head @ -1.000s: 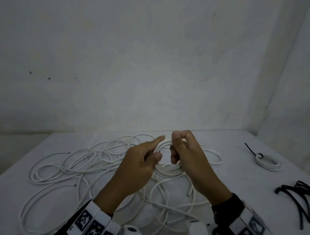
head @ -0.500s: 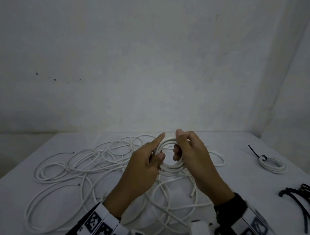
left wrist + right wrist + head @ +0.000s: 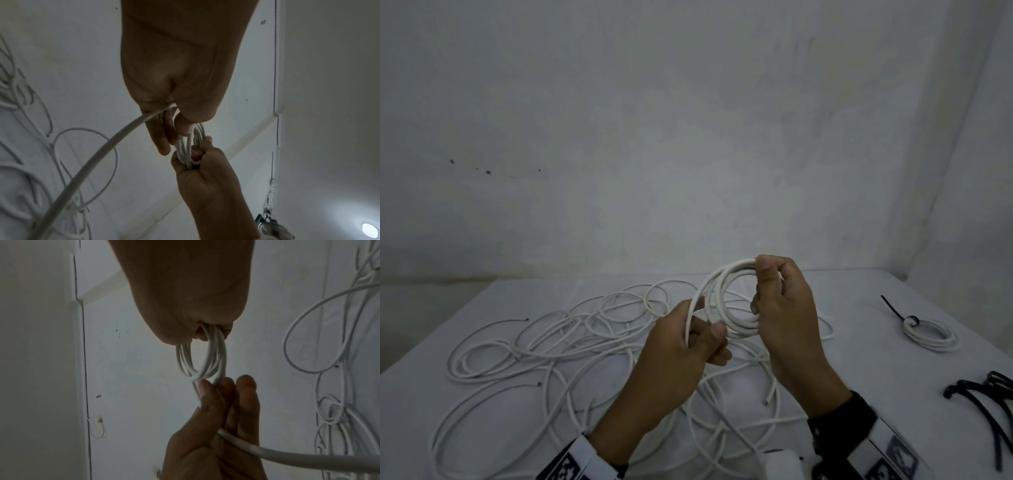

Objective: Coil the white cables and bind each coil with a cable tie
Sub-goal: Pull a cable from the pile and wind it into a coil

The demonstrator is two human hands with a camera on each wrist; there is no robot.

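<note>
loose white cables [image 3: 544, 346] sprawl over the left of the table [image 3: 893, 394]; the left hand [image 3: 681, 356] pinches the free strand between thumb and curled fingers; the right hand [image 3: 787, 318] clamps the coil [image 3: 722, 301], held above the table; further right lies a tied coil [image 3: 931, 335]; black cable ties [image 3: 983, 401] near the edge

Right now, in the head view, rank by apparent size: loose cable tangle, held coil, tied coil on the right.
1. Loose cable tangle, by far.
2. Held coil, though nearness to the camera enlarges it.
3. Tied coil, farther off; the true order of the two coils is unsure.
</note>
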